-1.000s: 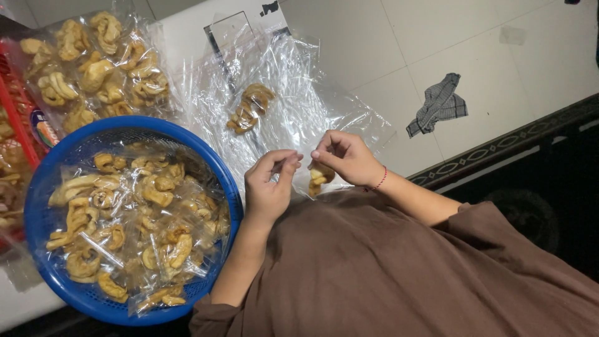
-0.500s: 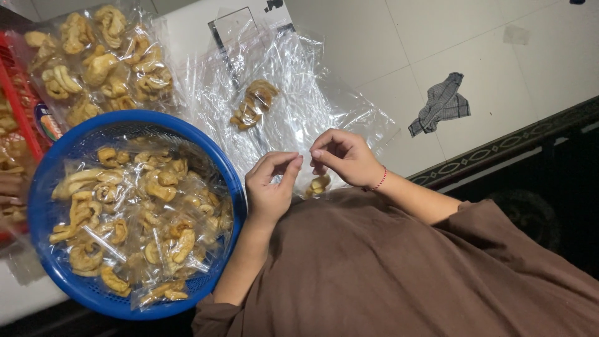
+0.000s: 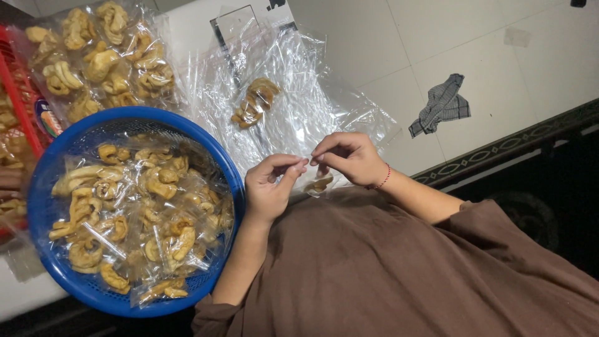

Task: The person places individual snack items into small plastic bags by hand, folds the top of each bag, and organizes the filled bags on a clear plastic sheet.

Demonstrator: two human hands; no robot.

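Hands: left hand (image 3: 269, 187) and right hand (image 3: 349, 160) meet fingertip to fingertip above the lap, over the brown garment (image 3: 399, 268).
Left hand state: thumb and forefinger pinched together on the top edge of a small clear snack bag (image 3: 318, 183); other fingers curled loosely.
Right hand state: thumb and forefinger closed on the same bag edge, just beside the left fingertips; thin red bracelet (image 3: 384, 178) at the wrist.
Bag position: hangs below the two pinches, touching both hands; holds a few pale fried curls. Whether its mouth is sealed cannot be told, view too small.
Blue basket (image 3: 43, 187): round plastic mesh, just left of the left forearm, piled with filled clear packets of golden fried curls (image 3: 134, 212).
Plastic sheet pile (image 3: 293, 93): loose clear bags spread on the white floor beyond the hands; one clump of fried snacks (image 3: 254, 102) lies on it.
Far packets (image 3: 103, 56): more filled bags heaped beyond the basket, near a red crate edge (image 3: 17, 100).
Cloth (image 3: 442, 103): crumpled grey checked rag on the white tile floor (image 3: 387, 43), well apart from the hands.
Mat border (image 3: 511, 146): dark patterned strip alongside the tiles.
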